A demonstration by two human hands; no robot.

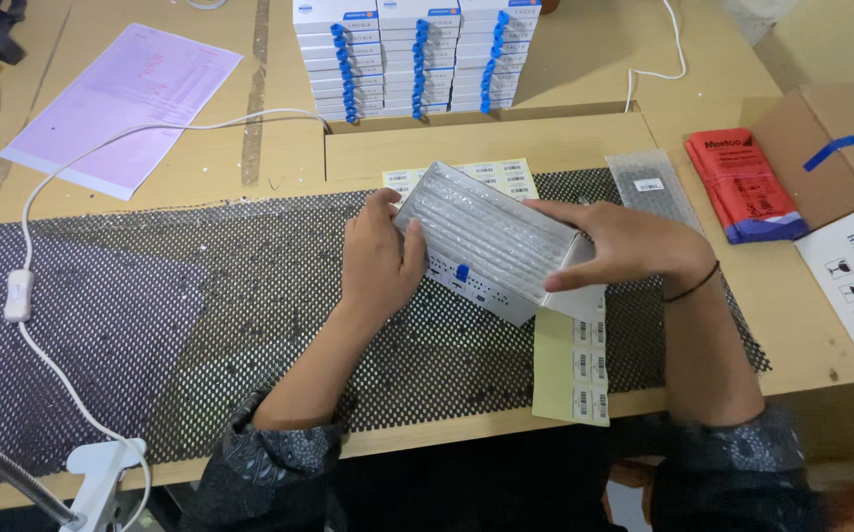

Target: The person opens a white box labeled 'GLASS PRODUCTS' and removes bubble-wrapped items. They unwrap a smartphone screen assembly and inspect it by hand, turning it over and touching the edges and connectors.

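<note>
Two hands, left hand (379,258), right hand (624,246), white box (491,246) clasped between

Box over the mat, between my hands

My left hand (379,258) and right hand (626,246) hold the box (491,246) at its two ends above the mesh mat (200,325). Label sheets (575,369) lie under it. Stacked boxes (415,54) stand behind; paper sheet (126,103) far left; bubble pouch (649,182), packets (742,182) and carton (826,148) to the right.
</note>
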